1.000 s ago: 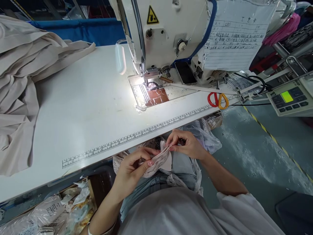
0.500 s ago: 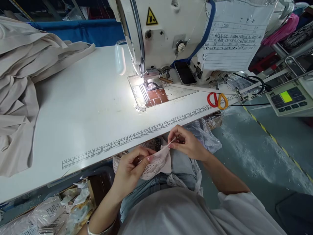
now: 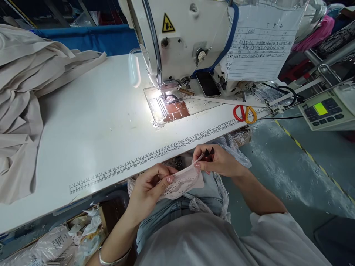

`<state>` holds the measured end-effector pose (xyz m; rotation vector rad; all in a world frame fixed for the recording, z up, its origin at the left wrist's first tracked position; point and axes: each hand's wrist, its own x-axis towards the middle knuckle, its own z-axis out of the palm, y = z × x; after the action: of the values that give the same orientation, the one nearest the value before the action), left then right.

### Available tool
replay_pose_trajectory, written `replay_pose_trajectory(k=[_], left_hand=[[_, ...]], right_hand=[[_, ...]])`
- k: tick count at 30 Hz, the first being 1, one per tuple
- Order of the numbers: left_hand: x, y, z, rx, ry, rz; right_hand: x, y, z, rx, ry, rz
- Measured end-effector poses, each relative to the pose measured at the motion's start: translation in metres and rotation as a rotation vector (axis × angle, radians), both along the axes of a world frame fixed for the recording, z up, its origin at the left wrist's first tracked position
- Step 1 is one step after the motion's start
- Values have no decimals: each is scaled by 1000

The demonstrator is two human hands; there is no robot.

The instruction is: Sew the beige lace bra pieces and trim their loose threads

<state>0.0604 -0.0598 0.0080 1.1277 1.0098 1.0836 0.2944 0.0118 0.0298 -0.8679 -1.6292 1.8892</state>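
Observation:
A pale pink lace fabric piece (image 3: pixel 180 184) with a plain band along its upper edge hangs over my lap, in front of the table edge. My left hand (image 3: pixel 151 184) pinches the band between thumb and fingers on the left. At the band's right end, my right hand (image 3: pixel 217 160) grips it between thumb and forefinger. Two dark pointed tips, like those of thread snips (image 3: pixel 210 152), stick up from the right palm; the rest of that tool is mostly hidden. The band is stretched nearly straight between both hands.
A white sewing table (image 3: pixel 91 140) with a printed ruler carries a lit sewing machine (image 3: pixel 177 44). Red-and-yellow-handled scissors (image 3: pixel 250 115), a phone (image 3: pixel 208 84) and a beige fabric pile (image 3: pixel 24 92) lie on it. A control panel (image 3: pixel 323 111) stands right; a scrap bin (image 3: pixel 101 218) sits lower left.
My right hand has moved slightly right and turned, bringing the dark tips into sight. The band between my hands is drawn longer, and more of the lace shows. My left hand barely moved.

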Motion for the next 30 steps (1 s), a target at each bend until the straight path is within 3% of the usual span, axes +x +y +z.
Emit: replay_pose_trajectory(k=[8,16,23,26,30], left_hand=[[-1,2,3,12,4,-20],[-1,4,1,78,182,31],[14,8,10,123,481,-33],[26,10,9,74,440,12],[34,11,6,-4,314,82]], right_hand=[[-1,3,10,29,17,30],[0,7,9,57,-45,-95],[-13,-3,23,288,-203,-81],[-19,-7,22,403,-271,-79],[-18,-9,17,384,-277,-98]])
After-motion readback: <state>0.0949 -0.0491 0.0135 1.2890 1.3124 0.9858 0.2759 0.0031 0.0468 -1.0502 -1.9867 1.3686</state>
